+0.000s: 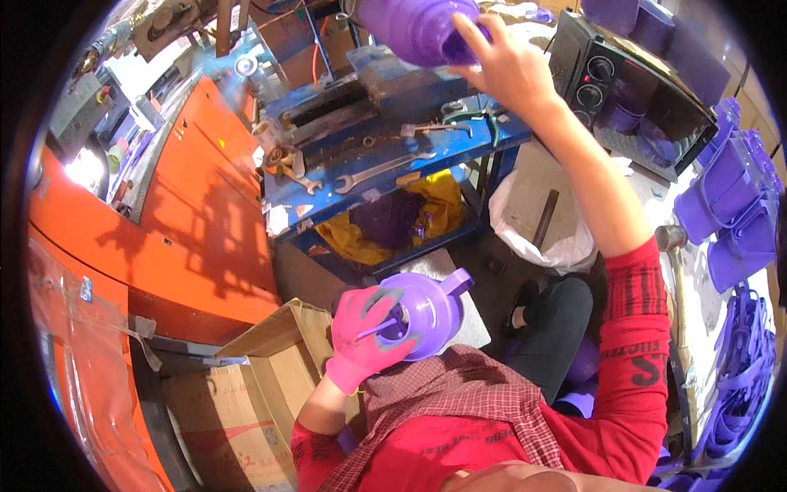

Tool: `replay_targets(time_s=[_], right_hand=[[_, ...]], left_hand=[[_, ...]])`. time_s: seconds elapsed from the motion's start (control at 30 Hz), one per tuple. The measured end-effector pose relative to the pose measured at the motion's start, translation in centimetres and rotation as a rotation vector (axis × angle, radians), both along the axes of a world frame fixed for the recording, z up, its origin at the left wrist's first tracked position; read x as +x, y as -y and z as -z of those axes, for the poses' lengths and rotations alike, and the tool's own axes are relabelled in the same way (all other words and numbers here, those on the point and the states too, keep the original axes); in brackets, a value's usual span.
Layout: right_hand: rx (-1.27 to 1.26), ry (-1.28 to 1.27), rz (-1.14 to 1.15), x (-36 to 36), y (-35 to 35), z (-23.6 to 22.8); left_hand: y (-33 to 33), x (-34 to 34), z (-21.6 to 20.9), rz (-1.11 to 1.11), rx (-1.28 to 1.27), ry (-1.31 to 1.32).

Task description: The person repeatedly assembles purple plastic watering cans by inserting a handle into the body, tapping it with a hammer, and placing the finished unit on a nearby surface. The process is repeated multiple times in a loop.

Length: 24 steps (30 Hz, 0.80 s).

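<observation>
My left hand (361, 340), in a pink glove with grey fingertips, grips the open neck of a round purple plastic vessel (438, 316) above my lap. A loop-like handle or lug juts from the vessel's far right side. By the gloved fingers a thin purple strip (377, 329) crosses the opening. My bare right hand (516, 74) reaches far forward, its fingers hooked over the open end of a second purple plastic vessel (410, 29). That piece is ribbed, lies on its side above the blue bench and is partly cut off by the picture's upper edge.
Wrenches (385, 172) lie on the blue bench (328, 197). An orange machine cabinet (197, 213) stands left, an open cardboard box (238, 402) below it. At right are a small oven (623, 98), a hammer (674, 246), stacked purple containers (730, 193) and a white-lined bin (525, 201).
</observation>
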State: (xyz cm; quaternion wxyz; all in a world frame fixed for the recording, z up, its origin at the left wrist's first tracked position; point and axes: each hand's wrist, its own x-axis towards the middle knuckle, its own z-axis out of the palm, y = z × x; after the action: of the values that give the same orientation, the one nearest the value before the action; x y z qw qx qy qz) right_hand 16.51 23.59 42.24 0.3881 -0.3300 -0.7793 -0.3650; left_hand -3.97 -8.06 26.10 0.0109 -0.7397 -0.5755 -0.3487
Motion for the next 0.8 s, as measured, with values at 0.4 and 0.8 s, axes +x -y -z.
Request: replay_targets(time_s=[0.4,0.8], right_hand=[[0.105,-0.064,-0.005,-5.1,-3.0,-0.9],[-0.182,-0.274,-0.253,8.5,3.4,7.4]], left_hand=[[5.8,0.0,1.3,-0.050,0.068,0.137],[-1.9,2.6,10.4,-0.368,-0.023,0.159]])
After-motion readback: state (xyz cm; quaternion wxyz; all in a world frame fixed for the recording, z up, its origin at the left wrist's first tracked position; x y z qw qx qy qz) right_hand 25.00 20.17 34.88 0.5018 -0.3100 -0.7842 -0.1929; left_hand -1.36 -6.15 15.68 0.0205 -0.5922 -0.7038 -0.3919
